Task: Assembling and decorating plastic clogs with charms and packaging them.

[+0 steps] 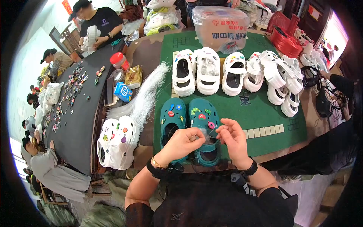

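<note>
A pair of dark green clogs, the left clog [173,116] and the right clog [204,110], stands in front of me with colourful charms on the toes. My left hand [180,143] is closed in a pinch over the clogs' openings. Beside it, above the right clog, my right hand [233,140] has its thumb and fingers bent together. Something thin and translucent shows between the two hands, too fine to name. A pink ring-shaped charm [211,125] sits near my right fingertips. The hands partly hide the clogs' openings and straps.
White clogs [183,73] line the green mat [261,142]; another white pair [118,142] stands left. A bundle of clear plastic strands [145,102] lies beside a red-lidded jar [119,61]. Behind are a plastic tub [220,28] and red cord [283,41]. People work around the dark table [81,125].
</note>
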### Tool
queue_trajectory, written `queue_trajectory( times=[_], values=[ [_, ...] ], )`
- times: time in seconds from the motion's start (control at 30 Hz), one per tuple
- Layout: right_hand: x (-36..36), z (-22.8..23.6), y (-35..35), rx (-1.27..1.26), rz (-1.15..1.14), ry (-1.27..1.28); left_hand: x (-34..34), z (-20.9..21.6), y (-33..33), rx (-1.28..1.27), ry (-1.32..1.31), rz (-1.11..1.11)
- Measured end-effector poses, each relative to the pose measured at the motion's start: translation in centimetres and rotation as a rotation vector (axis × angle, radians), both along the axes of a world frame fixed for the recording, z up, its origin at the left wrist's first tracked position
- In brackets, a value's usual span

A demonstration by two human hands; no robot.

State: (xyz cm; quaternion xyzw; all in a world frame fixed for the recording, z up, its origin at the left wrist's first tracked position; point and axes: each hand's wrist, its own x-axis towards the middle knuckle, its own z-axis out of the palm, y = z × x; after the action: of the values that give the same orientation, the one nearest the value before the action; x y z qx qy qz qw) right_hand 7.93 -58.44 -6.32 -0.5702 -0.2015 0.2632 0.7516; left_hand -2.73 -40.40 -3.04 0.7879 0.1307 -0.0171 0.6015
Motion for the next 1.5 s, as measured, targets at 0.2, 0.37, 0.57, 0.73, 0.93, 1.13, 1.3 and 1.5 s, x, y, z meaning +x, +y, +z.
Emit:
queue_trajectory(
  times=[0.2,0.37,0.57,0.73,0.93,1.13,1.3,1.5],
  values=[
    [0.1,0.1,1.1,0.011,0.079,0.074,0.0,0.5,-0.6,0.076,-0.038,0.007],
    [0.0,0.3,1.8,0.086,0.114,0.02,-0.3,0.7,-0.7,0.147,-0.012,-0.007],
    [-0.6,1.2,2.5,0.014,0.17,-0.024,-3.2,0.6,1.3,-0.029,-0.147,0.171],
    [-0.9,0.7,2.9,-0.036,0.227,-0.166,-5.5,0.8,3.1,0.117,-0.253,0.243],
    [-0.6,0.5,3.5,-0.131,0.224,-0.278,-7.1,-0.5,4.3,0.075,-0.305,0.241],
    [-0.7,0.4,3.6,-0.214,0.234,-0.322,-8.5,-0.5,6.0,-0.002,-0.334,0.165],
    [-1.3,0.5,3.6,-0.26,0.226,-0.391,-8.8,-0.7,7.0,0.117,-0.404,0.115],
    [-1.2,0.7,3.4,-0.296,0.224,-0.475,-8.1,-0.5,7.1,0.149,-0.432,0.104]
  ],
)
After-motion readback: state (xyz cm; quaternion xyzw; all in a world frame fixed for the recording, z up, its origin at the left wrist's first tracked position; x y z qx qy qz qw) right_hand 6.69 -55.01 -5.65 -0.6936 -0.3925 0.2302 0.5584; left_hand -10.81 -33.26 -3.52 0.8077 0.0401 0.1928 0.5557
